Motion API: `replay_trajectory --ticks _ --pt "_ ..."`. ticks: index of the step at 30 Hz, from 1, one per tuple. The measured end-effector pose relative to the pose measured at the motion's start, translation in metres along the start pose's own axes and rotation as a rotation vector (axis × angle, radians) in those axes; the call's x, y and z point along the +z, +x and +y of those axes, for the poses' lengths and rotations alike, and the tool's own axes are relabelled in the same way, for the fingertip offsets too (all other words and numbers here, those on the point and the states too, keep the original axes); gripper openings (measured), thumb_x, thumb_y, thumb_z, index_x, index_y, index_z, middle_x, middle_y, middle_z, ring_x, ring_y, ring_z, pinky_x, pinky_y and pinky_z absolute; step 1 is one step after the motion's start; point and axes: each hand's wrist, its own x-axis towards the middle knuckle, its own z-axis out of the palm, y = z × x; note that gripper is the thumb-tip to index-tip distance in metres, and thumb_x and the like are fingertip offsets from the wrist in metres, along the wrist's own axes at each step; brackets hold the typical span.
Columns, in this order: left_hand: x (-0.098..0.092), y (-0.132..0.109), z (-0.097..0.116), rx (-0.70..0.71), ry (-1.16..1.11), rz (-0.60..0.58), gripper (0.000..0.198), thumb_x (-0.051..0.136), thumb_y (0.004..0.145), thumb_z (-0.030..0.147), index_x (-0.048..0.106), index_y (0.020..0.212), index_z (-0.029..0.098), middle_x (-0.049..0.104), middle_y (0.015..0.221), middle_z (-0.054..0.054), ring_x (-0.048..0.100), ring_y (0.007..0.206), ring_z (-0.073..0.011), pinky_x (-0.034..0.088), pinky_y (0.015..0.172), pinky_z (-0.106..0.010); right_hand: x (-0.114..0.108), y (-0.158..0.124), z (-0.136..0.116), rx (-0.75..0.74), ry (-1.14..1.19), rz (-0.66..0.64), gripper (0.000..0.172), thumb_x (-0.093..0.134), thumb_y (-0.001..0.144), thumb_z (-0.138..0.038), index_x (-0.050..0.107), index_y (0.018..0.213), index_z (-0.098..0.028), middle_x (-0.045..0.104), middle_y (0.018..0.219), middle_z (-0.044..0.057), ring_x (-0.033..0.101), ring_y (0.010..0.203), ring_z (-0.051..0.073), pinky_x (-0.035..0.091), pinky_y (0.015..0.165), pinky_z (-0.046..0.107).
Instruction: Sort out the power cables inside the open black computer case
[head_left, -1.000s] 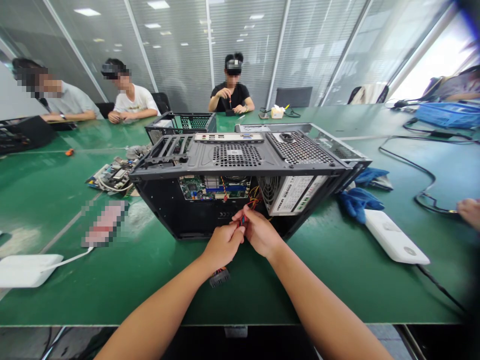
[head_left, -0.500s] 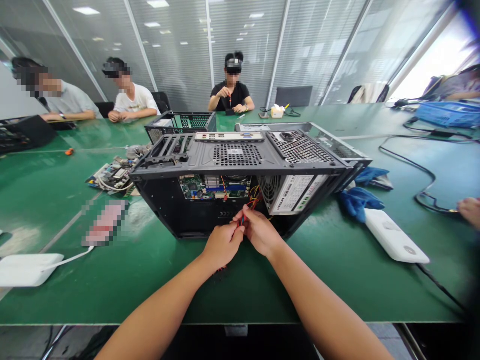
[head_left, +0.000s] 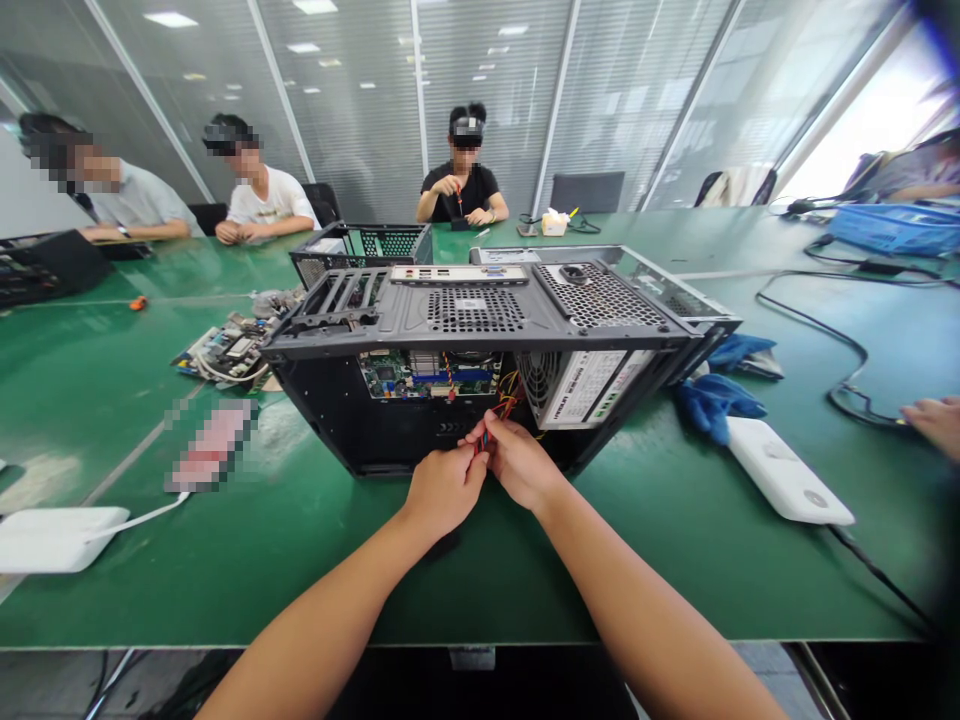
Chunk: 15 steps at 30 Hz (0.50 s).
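A dark computer case (head_left: 322, 425) lies before me with its open side facing me. Inside it, a motherboard (head_left: 390, 378) sits at the back left and a power supply (head_left: 592, 390) at the right. A bundle of red, yellow and black cables (head_left: 511, 392) comes out beside the power supply. My left hand (head_left: 448, 487) and my right hand (head_left: 521, 462) meet at the case's front opening, both closed around these cables. Their fingertips touch or nearly touch, and part of the bundle is hidden by them.
Blue gloves (head_left: 721, 402) and a white power bank-like box (head_left: 787, 470) lie to the right. Loose circuit boards (head_left: 229, 350) are at the left, near a blurred pink phone-like object (head_left: 214, 445). Several people sit around the green table (head_left: 300, 580); another person's hand (head_left: 934, 425) shows at far right.
Both hands keep their grip with barely any movement. The dark red-and-black cable end below my left wrist is now mostly out of sight. The hand at far right has shifted slightly left.
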Motion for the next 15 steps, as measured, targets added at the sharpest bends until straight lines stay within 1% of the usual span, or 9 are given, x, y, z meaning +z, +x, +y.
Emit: replay_trajectory --ticks 2,5,8,11,13,15 --pt "0.0007 -0.0007 0.0004 -0.012 0.049 0.003 0.033 0.038 0.095 0.033 0.067 0.089 0.018 0.071 0.079 -0.008 0.067 0.070 -0.0214 0.042 0.064 -0.028 -0.0001 0.0003 0.0003 0.000 -0.010 0.005 0.036 0.075 0.071 -0.053 0.065 0.068 -0.019 0.066 0.070 0.002 0.064 0.077 0.019 0.047 0.070 0.032" --pt "0.0019 -0.0004 -0.0001 -0.014 0.020 0.004 0.033 0.037 0.095 0.031 0.067 0.088 0.018 0.070 0.078 -0.007 0.067 0.070 -0.0203 0.042 0.064 -0.028 -0.0001 0.0012 0.0012 -0.013 -0.046 0.027 0.038 0.074 0.070 -0.055 0.065 0.068 -0.018 0.066 0.069 0.003 0.063 0.076 0.019 0.047 0.068 0.032" --pt "0.0028 0.0012 -0.0017 -0.016 -0.111 -0.001 0.035 0.037 0.095 0.032 0.065 0.080 0.018 0.068 0.072 -0.004 0.065 0.066 -0.0175 0.041 0.064 -0.026 0.0007 0.0018 0.0020 -0.020 -0.089 0.050 0.041 0.074 0.068 -0.057 0.064 0.068 -0.018 0.065 0.067 0.003 0.061 0.068 0.017 0.045 0.059 0.029" --pt "0.0025 0.0028 -0.0025 -0.007 -0.306 -0.028 0.039 0.036 0.095 0.032 0.061 0.069 0.016 0.063 0.062 -0.001 0.061 0.060 -0.0142 0.040 0.061 -0.023 0.0022 0.0017 0.0026 -0.030 -0.113 0.048 0.043 0.073 0.068 -0.059 0.063 0.069 -0.017 0.064 0.067 0.002 0.056 0.056 0.014 0.040 0.047 0.026" --pt "0.0019 0.0036 -0.0024 -0.024 -0.424 -0.061 0.043 0.034 0.095 0.033 0.059 0.064 0.016 0.057 0.053 0.000 0.058 0.054 -0.0128 0.039 0.057 -0.022 0.0031 0.0015 0.0032 -0.039 -0.121 0.045 0.045 0.072 0.068 -0.061 0.063 0.070 -0.017 0.064 0.065 0.002 0.053 0.050 0.012 0.037 0.043 0.025" --pt "0.0013 0.0042 -0.0023 -0.050 -0.491 -0.086 0.046 0.032 0.095 0.034 0.057 0.061 0.016 0.052 0.047 0.002 0.055 0.049 -0.0120 0.037 0.054 -0.021 0.0038 0.0015 0.0039 -0.045 -0.127 0.045 0.046 0.071 0.068 -0.062 0.063 0.069 -0.017 0.063 0.064 0.002 0.050 0.046 0.011 0.036 0.042 0.025"
